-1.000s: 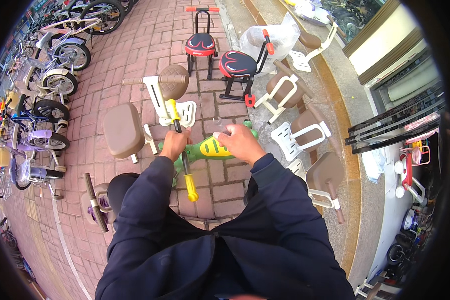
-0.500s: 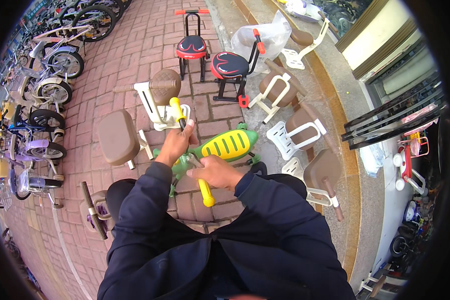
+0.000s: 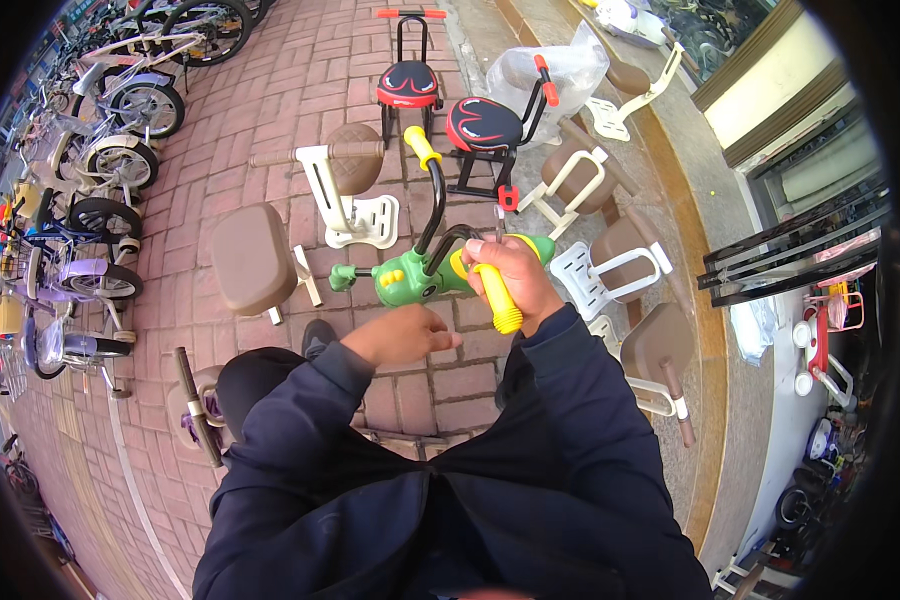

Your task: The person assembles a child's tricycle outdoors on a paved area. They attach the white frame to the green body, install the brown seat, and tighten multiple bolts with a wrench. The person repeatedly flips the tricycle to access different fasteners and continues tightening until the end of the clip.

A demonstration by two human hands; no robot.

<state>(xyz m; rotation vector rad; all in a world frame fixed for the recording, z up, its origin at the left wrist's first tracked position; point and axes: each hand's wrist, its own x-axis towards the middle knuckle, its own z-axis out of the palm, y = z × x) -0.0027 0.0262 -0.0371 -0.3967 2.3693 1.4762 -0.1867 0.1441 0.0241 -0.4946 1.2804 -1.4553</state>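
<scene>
A green ride-on toy (image 3: 402, 282) with yellow parts and an animal-like front stands on the paving in front of me. Its black handlebar (image 3: 434, 215) curves up to a yellow grip (image 3: 422, 146) on the far side. My right hand (image 3: 518, 277) closes around the bar beside the near yellow grip (image 3: 500, 305). A thin metal tool (image 3: 500, 220) sticks up past those fingers; its kind is unclear. Apart from the toy, my left hand (image 3: 405, 336) hovers nearer to me, fingers stretched to the right and nothing visible in them. My right hand hides part of the toy's seat.
Brown-cushioned child seats (image 3: 253, 258) with white frames stand around the toy. Two black-and-red seats (image 3: 485, 125) are ahead, near a clear plastic bag (image 3: 560, 75). Parked bicycles (image 3: 120, 165) line the left. Stone steps (image 3: 705, 390) run along the right.
The toy's handlebar and front have swung round, and its front now faces left. My left hand has let go of the bar and drawn back toward me. My right hand has moved right with the grip.
</scene>
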